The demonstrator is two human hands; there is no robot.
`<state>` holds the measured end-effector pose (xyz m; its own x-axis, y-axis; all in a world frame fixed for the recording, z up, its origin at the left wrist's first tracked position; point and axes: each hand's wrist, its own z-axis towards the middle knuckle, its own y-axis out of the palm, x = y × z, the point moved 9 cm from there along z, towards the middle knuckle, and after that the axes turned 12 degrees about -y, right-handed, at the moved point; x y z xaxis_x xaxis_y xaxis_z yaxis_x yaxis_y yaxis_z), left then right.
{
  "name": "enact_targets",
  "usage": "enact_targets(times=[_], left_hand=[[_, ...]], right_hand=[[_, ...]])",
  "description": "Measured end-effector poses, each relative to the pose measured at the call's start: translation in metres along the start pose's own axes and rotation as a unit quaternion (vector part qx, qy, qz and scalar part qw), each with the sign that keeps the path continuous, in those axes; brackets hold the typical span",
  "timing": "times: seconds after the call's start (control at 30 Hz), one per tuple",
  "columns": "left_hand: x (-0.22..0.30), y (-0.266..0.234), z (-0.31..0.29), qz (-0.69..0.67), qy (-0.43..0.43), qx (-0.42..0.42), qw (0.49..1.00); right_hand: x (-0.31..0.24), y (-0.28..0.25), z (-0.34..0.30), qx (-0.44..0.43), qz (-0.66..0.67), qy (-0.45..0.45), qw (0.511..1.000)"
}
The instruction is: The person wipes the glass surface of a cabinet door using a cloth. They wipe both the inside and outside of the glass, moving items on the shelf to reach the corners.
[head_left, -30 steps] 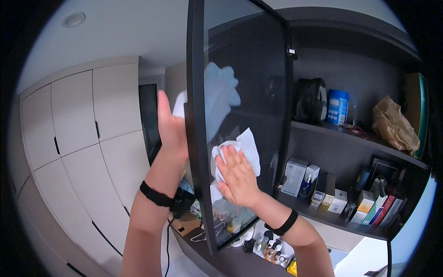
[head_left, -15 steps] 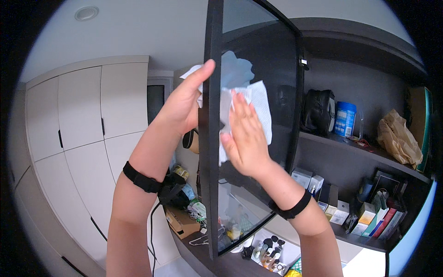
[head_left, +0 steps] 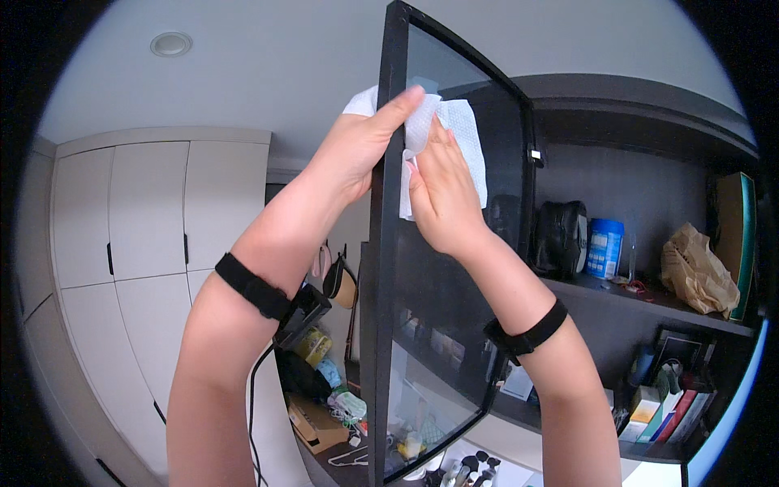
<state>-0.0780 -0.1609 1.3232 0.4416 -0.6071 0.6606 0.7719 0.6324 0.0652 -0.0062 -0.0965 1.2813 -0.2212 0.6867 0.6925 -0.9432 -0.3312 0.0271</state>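
A dark-framed glass cabinet door (head_left: 395, 73) stands swung open in front of me. My left hand (head_left: 361, 150) wraps round its upright edge, thumb over the frame, fingers hidden on the far side. White cloth (head_left: 362, 101) shows there beside the left hand; whether it joins the piece on the near side I cannot tell. On the glass, my right hand (head_left: 445, 188) presses a textured white paper towel (head_left: 464, 138) flat, fingers pointing up and thumb at the towel's left part. My left thumb tip reaches over to the towel's upper edge.
Right of the door, dark shelves (head_left: 673, 312) hold a black bag (head_left: 561, 237), a blue canister (head_left: 604, 247), a crumpled brown paper bag (head_left: 696, 268) and books. Below left lie a cardboard box (head_left: 318, 424) and a white hanger (head_left: 349, 457). White wardrobes (head_left: 150, 219) line the left.
Both hands and the towel have moved up the door. My left thumb now hooks over the frame onto the near side. The wet-looking patch on the glass is mostly covered or gone.
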Motion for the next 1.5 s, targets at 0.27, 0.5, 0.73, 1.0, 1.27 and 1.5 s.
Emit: enact_targets(times=[0.27, 0.5, 0.73, 1.0, 1.27, 1.5], left_hand=[[0.047, 0.012, 0.048, 0.004, 0.053, 0.011, 0.999], [0.102, 0.003, 0.063, -0.087, 0.182, 0.036, 0.979], [0.086, 0.0, 0.043, 0.092, 0.177, 0.037, 0.979], [-0.018, -0.004, -0.087, 0.226, 0.073, 0.031, 0.971], [0.028, 0.023, -0.039, 0.391, 0.281, 0.048, 0.875], [0.107, 0.052, 0.024, 0.588, 0.442, 0.166, 0.657]], right_hand=[[0.071, 0.006, 0.065, 0.046, -0.007, -0.023, 0.999], [0.091, -0.001, 0.087, 0.189, 0.24, 0.165, 0.938], [0.072, 0.001, 0.101, 0.138, 0.16, 0.076, 0.975], [-0.037, -0.004, -0.005, 0.053, 0.137, 0.046, 0.988], [0.043, -0.009, 0.055, 0.134, -0.015, -0.019, 0.991], [0.097, -0.019, 0.13, 0.131, -0.114, -0.047, 0.984]])
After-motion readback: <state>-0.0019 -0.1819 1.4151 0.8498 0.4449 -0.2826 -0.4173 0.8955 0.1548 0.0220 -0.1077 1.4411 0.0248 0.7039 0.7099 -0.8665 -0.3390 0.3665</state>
